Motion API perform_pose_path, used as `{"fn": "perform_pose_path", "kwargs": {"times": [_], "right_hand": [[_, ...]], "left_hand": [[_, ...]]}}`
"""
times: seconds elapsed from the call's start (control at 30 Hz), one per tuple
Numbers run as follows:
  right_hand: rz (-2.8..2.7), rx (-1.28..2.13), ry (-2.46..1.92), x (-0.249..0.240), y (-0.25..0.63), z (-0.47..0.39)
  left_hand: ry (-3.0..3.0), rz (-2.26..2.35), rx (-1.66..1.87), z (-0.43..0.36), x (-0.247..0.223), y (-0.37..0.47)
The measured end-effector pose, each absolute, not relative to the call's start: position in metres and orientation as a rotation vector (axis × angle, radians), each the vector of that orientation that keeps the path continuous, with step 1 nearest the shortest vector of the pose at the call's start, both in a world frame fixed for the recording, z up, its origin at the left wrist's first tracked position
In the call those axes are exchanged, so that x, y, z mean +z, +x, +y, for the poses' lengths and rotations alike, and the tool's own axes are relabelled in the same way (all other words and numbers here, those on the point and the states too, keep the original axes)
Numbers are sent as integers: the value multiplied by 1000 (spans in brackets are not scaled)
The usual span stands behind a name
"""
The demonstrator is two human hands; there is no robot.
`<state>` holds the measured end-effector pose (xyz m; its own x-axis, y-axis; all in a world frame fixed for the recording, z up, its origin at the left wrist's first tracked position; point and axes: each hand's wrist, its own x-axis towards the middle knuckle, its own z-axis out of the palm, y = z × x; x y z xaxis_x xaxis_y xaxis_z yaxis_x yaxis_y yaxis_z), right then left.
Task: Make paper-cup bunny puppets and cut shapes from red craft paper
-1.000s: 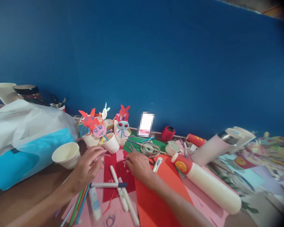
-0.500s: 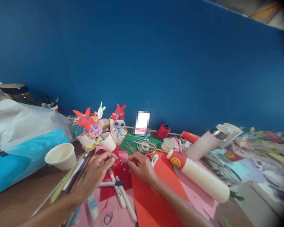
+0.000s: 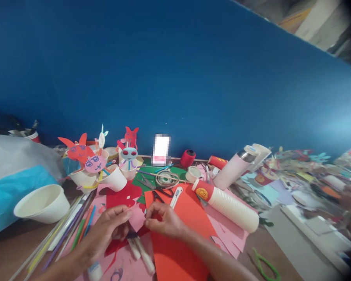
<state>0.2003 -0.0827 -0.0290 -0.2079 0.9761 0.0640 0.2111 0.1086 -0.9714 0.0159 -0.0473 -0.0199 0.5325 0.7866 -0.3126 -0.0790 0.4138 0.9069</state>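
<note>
One pink paper piece (image 3: 137,219), between two hands: left hand (image 3: 114,223) holding it; right hand (image 3: 165,221) narrow at its right edge, grip indeterminable. One knife (image 3: 176,197) crosses the orange sheet (image 3: 181,242) at its far edge.

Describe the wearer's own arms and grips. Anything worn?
Left grip and right grip are ordinary five-fingered human hands, no gloves. Left forearm and right forearm are bare as far as the frame shows: no sleeve, watch, bracelet, cable or marking visible. Rings: none seen, but some fingers are hidden.
</note>
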Motion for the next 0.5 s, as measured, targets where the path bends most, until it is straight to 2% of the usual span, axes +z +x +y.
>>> {"fn": "perform_pose_path", "kwargs": {"times": [0.2, 0.37, 0.5], "right_hand": [[-1357, 1349, -1041, -28, 206, -77], [-1239, 1219, -1068, -26, 219, -66], [-1245, 1094, -1160, -24, 223, -63]], "left_hand": [[1062, 865, 624, -44, -10, 7], [1030, 848, 972, -27, 2, -2], [1045, 887, 1031, -20, 4, -5]]}}
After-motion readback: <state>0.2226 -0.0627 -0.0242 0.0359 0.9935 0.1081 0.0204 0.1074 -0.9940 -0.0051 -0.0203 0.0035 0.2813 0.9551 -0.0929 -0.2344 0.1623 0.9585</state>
